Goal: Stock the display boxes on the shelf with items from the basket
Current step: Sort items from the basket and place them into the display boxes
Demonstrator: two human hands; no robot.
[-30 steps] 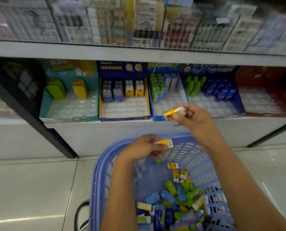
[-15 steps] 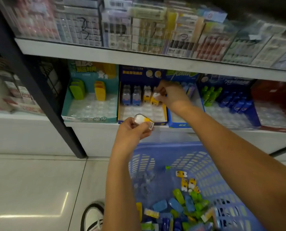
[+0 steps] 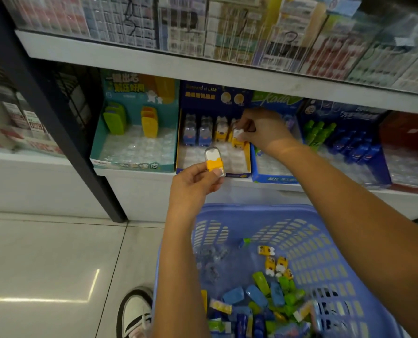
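The shelf (image 3: 134,191) carries a row of display boxes, and the blue basket (image 3: 313,240) stands on the floor below both wrists, with loose items (image 3: 264,296) heaped at its bottom, well below the fingers. The navy display box (image 3: 203,93) is the one being filled. Its back row of standing pieces (image 3: 189,132) lies just left of the right fingertips, and its clear tray pockets in front of them are unfilled.

The step in hand looks to be seating a piece at the right end of that back row. To do it well, keep the piece upright and facing the same way as its neighbours, press it straight down into its pocket, and let go only once it stands alone, so the ones beside it are not tipped.

The right hand (image 3: 264,129) reaches forward into the box with its wrist bent down, its fingers (image 3: 245,128) curled and pinching a white-capped yellow piece (image 3: 237,135) at the row. The left hand (image 3: 191,189) waits in front of the box's front lip, palm up. Its fingers (image 3: 198,170) and thumb pinch the lower end of a second yellow piece (image 3: 214,161), cap upward, ready for the next pocket.
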